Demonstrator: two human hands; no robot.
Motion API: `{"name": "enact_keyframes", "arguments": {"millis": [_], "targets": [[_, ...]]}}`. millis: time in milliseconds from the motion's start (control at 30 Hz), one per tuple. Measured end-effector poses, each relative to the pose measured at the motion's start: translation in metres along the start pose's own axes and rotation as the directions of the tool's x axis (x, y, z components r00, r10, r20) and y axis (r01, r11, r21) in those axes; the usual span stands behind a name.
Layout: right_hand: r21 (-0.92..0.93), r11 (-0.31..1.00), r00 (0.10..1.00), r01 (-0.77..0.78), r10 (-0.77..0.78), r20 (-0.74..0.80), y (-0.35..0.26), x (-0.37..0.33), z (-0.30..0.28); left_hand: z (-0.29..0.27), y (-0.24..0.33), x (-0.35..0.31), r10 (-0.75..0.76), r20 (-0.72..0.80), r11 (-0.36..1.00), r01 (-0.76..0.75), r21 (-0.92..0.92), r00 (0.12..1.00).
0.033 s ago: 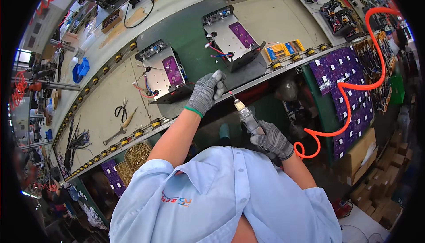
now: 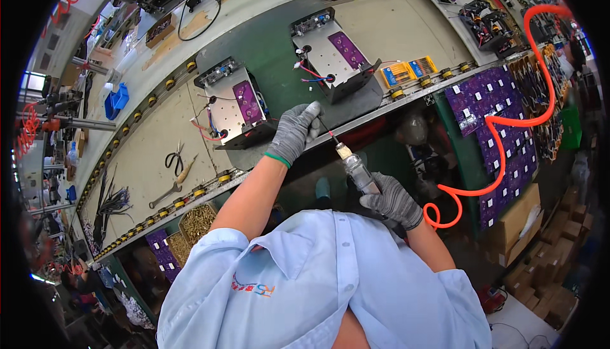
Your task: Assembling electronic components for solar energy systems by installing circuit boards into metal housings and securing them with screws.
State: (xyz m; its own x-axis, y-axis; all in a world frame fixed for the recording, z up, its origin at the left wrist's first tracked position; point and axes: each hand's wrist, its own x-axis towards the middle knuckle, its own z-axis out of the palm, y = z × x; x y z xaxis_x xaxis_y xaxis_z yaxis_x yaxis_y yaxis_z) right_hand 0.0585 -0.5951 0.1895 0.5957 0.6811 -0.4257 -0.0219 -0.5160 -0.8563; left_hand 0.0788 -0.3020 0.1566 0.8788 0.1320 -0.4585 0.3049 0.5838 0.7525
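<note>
My right hand (image 2: 395, 200), in a grey knit glove, is wrapped round a pneumatic screwdriver (image 2: 358, 172). The tool's long thin bit points up and left toward my other hand. My left hand (image 2: 295, 134), gloved in grey with a green cuff, has its fingers pinched together by the bit's tip; whatever they hold is too small to make out. Just beyond that hand, to the left, a metal chassis (image 2: 219, 112) with a purple label and loose wires rests on the bench. A similar metal chassis (image 2: 321, 61) stands farther right, with red and blue wires hanging out.
Yellow packs of bits (image 2: 398, 74) lie at the bench edge. Scissors (image 2: 174, 159) and a wrench (image 2: 166, 194) are on the left, above a box of brass-coloured screws (image 2: 198, 220). An orange coiled air hose (image 2: 502, 152) loops down the right side, before purple sheets (image 2: 492, 120).
</note>
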Motion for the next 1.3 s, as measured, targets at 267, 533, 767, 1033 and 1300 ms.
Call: {"name": "enact_keyframes", "arguments": {"millis": [267,533,767,1033,1300], "targets": [[0.056,0.995,0.995,0.077,-0.073,-0.075,0.005,0.012,-0.009,0.018,-0.011,0.016,-0.009,-0.049,0.989,0.016,0.145,0.999],[-0.071,0.997,0.994,0.036,-0.044,-0.103,0.014,0.02,-0.026,0.012,-0.006,0.048,-0.259,-0.075,0.96,0.249,-0.126,0.963],[-0.044,0.999,0.998,-0.018,0.015,-0.063,0.017,0.023,-0.036,0.015,-0.008,0.057,-0.282,-0.015,0.94,0.274,-0.205,0.959],[0.663,0.729,0.971,-0.169,0.009,0.237,0.035,0.028,-0.039,0.028,-0.016,0.052,-0.079,-0.046,0.988,0.072,-0.137,0.996],[0.232,0.973,1.0,0.014,-0.013,-0.004,0.056,0.033,-0.028,0.024,-0.03,0.054,-0.077,-0.038,0.995,0.075,-0.059,0.996]]}}
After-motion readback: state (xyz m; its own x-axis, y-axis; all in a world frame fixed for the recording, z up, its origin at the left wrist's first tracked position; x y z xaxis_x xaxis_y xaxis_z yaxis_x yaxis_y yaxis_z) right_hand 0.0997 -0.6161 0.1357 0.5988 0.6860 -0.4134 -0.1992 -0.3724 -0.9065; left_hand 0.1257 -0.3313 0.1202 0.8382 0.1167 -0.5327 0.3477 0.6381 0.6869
